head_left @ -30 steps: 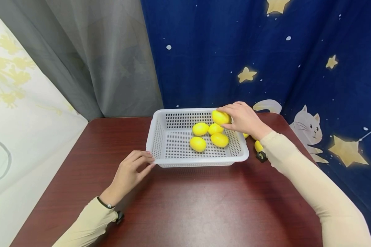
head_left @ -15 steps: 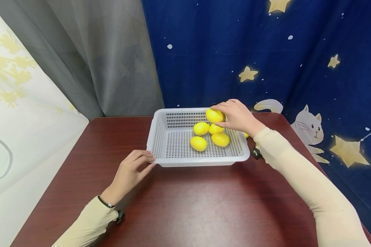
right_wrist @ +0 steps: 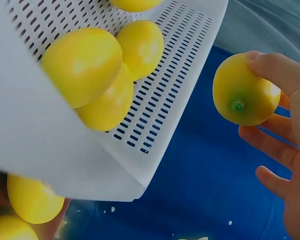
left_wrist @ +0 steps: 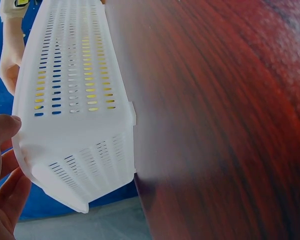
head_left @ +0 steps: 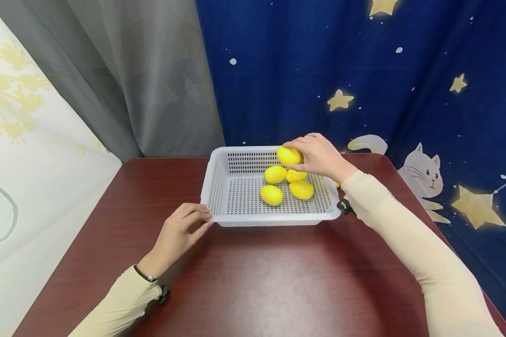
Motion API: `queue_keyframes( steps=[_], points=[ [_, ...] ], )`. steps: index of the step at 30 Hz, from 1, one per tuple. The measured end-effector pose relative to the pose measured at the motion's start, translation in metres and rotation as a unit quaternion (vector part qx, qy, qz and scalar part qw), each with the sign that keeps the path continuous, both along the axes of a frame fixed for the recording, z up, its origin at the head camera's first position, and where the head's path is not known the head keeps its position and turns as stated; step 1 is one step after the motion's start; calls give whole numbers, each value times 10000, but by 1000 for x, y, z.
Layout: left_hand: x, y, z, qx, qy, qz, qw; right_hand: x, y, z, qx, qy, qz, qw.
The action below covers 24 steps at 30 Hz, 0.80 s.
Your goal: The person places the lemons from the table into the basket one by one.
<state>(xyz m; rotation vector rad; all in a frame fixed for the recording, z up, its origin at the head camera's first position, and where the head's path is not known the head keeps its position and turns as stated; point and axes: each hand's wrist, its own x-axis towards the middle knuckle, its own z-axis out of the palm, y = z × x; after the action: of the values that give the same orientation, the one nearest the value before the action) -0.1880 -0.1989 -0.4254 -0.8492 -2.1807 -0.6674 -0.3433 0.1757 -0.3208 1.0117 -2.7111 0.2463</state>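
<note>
My right fingers (head_left: 302,146) pinch a lemon (right_wrist: 242,92) at the far side of the basket (head_left: 274,218); my left fingers (head_left: 200,209) hold it near left. I should lower the lemon gently.

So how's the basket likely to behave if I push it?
The basket is probably light, given its slotted walls. Being low and wide, it would likely slide rather than tip. The rounded lemons inside may roll, with room beside them.

High head view, forward and down, plus close wrist views, basket (head_left: 274,217) in all.
</note>
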Motion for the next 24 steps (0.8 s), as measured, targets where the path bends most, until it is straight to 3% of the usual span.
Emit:
queue_keyframes(
  steps=[24],
  points=[
    [-1, 1, -1, -43, -19, 49, 10000, -13, -29, 1, 179, -38, 388, 9991]
  ],
)
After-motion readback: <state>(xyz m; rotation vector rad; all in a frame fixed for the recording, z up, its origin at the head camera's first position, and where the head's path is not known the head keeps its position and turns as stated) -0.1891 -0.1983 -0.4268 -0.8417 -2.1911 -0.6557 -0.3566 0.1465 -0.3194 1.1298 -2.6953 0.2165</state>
